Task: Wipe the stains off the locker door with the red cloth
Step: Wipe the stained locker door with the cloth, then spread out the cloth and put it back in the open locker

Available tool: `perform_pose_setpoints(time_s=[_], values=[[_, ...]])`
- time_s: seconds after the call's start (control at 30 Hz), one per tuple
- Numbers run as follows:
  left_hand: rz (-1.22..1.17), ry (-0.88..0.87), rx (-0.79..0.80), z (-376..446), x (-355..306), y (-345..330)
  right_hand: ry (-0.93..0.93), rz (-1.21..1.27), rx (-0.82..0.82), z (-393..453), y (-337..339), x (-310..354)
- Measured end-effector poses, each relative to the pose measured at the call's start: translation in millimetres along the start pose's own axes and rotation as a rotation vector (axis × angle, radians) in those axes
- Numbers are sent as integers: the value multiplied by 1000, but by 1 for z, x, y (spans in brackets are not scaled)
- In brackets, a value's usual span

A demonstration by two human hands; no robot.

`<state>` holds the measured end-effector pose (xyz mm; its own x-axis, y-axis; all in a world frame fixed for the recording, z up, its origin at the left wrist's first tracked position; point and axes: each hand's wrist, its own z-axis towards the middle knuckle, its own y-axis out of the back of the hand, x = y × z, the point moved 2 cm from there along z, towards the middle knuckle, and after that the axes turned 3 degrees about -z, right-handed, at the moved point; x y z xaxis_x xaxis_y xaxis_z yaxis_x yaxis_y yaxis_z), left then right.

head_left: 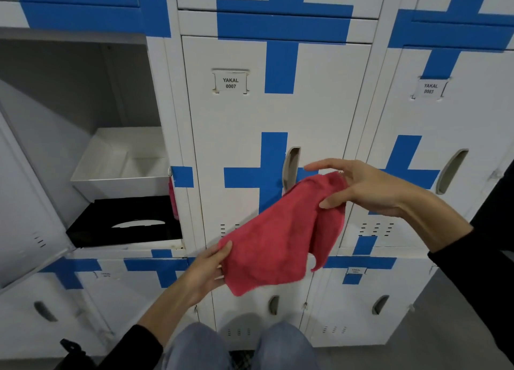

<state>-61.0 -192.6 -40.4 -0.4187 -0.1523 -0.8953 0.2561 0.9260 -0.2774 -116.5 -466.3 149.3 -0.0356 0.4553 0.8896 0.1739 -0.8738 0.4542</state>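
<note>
Knees (239, 347) below hands | left hand (207, 272), right hand (361, 186) pinch opposite corners of limp, light red cloth (281, 236) | locker door (250, 119) behind

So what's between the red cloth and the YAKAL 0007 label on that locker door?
In the head view, bare white door and part of a blue tape cross lie between the red cloth and the label.

label (230, 82) "YAKAL 0007", right label (429, 88) "YAKAL 0003"
</note>
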Motion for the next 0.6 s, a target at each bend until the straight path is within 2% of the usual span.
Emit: perform_pose_setpoints(time_s=[0.13,0.2,0.3,0.4,0.6], values=[[351,-202,-184,-9,-22,17,-32,-421,-69,-1,9,-18],[375,-241,-236,-11,-30,26,-49,-564,-105,0,11,-30],[263,-71,-129,-14,-27,24,-14,-490,-128,2,9,-43],[318,133,14,-13,-2,7,32,-296,-131,3,-3,-42],[126,390,121,6,68,-40,65,-120,-219,11,-16,-26]])
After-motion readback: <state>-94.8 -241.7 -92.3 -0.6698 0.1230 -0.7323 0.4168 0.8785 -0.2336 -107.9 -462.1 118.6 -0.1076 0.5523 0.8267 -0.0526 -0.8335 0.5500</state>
